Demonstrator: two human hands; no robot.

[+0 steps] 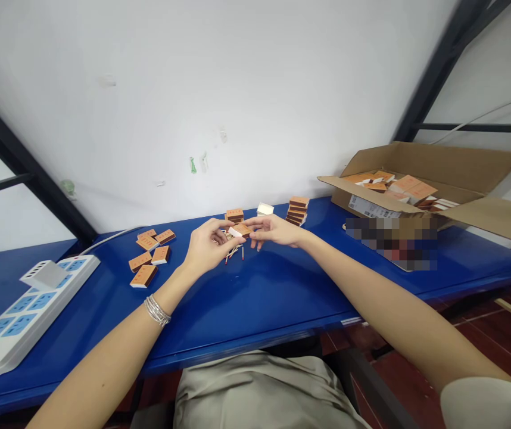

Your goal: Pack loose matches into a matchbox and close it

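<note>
Between both hands is an orange matchbox (241,230) with a white end, lifted a little above the table. My left hand (211,245) pinches its left end, a silver bracelet on that wrist. At its right end, the fingers of my right hand (271,230) are closed on the box. Loose matches (236,252) with dark red heads lie on the blue table just under and in front of the hands, partly hidden by them. Close behind stands a small stack of matchboxes (234,213), and a pale open tray (265,209) sits to its right.
Several matchboxes (147,259) lie scattered on the left, beside a white power strip (36,310). A taller matchbox stack (298,210) stands at the back right. The open cardboard box (416,185) at far right holds many matchboxes. A wall rises behind the blue table (255,304).
</note>
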